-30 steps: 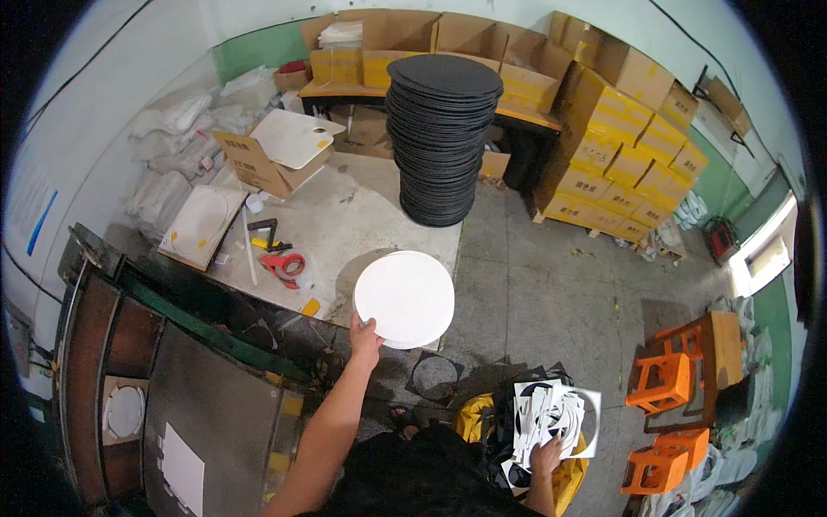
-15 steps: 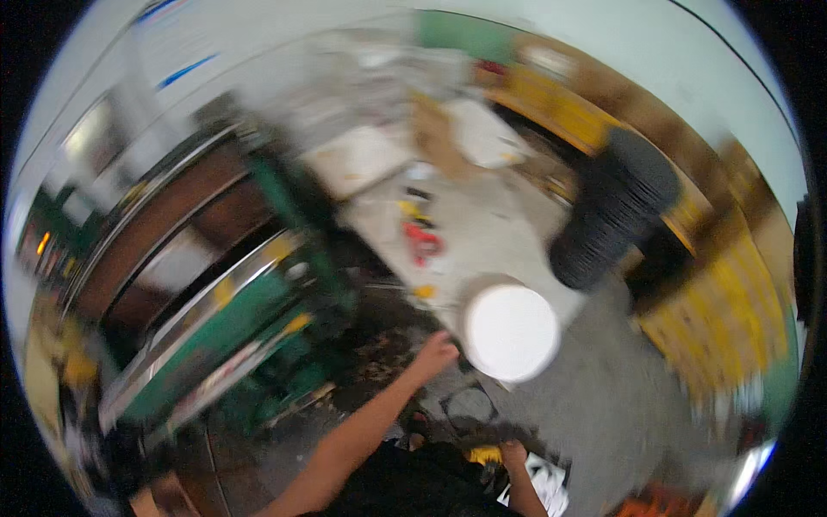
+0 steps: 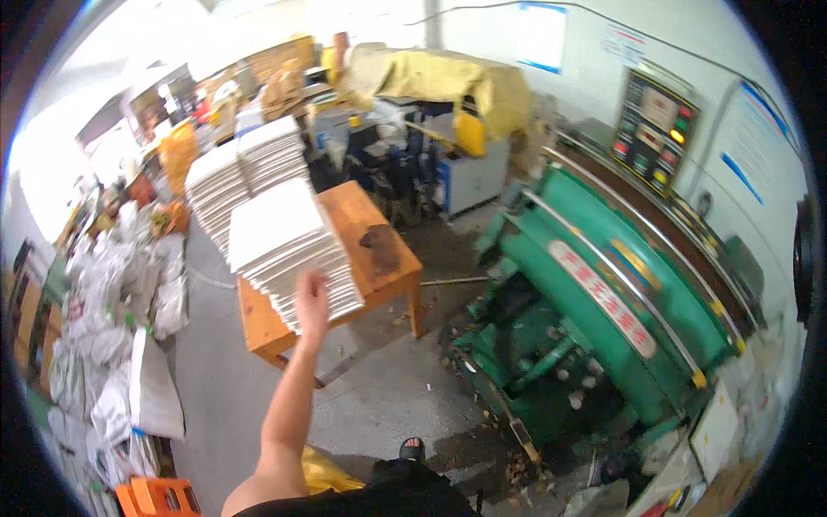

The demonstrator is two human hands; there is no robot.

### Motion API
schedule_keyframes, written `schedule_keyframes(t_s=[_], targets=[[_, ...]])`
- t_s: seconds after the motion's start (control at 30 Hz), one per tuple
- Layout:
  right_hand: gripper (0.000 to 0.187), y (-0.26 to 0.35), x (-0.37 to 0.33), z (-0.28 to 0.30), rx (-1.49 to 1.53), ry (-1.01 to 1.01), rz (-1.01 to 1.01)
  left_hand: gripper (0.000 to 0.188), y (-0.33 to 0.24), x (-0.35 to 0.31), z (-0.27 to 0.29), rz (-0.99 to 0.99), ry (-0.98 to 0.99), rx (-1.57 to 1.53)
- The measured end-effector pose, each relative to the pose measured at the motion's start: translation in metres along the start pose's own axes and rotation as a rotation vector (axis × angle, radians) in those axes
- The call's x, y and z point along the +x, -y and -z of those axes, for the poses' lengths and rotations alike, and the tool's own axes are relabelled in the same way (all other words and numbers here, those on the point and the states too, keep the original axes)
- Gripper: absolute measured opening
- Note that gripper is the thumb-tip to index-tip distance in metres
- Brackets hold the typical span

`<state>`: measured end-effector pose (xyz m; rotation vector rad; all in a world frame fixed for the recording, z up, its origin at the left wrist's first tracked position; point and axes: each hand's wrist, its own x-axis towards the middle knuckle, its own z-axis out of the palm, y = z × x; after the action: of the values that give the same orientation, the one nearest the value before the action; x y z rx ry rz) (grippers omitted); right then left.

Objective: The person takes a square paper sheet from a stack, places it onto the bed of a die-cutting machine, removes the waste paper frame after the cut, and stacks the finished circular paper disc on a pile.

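My left hand point(image 3: 312, 297) reaches forward in front of a stack of white sheets point(image 3: 297, 241). Its fingers are smeared by motion, so their grip and any contact with the sheets cannot be made out. This stack rests on an orange-brown wooden table point(image 3: 392, 276), its layered edges facing me. Behind it rises a taller stack of white sheets point(image 3: 211, 185). A dark stain point(image 3: 379, 246) marks the bare tabletop to the right. My right hand is out of view.
A large green machine point(image 3: 603, 276) with metal bars and a control panel point(image 3: 655, 129) stands at the right. White sacks point(image 3: 121, 284) line the left side, with an orange crate point(image 3: 159, 497) at the lower left. A yellow cover point(image 3: 448, 82) drapes equipment behind.
My view has swung from the worktable with the round white bucket to the wooden table with stacked sheets. The green machine now appears on the right. My right hand has left the view.
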<state>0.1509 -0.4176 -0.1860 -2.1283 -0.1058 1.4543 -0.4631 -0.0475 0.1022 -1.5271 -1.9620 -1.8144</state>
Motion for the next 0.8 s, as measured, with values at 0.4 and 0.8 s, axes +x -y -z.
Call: schedule_keyframes(t_s=[0.4, 0.8], targets=[[0.024, 0.149, 0.021, -0.152, -0.418, 0.295, 0.186, 0.018, 0.070, 0.123, 0.173, 0.057, 0.115, 0.609], [0.025, 0.128, 0.011, -0.170, -0.445, 0.273, 0.027, 0.027, 0.055, 0.109, 0.165, -0.007, 0.040, 0.460]])
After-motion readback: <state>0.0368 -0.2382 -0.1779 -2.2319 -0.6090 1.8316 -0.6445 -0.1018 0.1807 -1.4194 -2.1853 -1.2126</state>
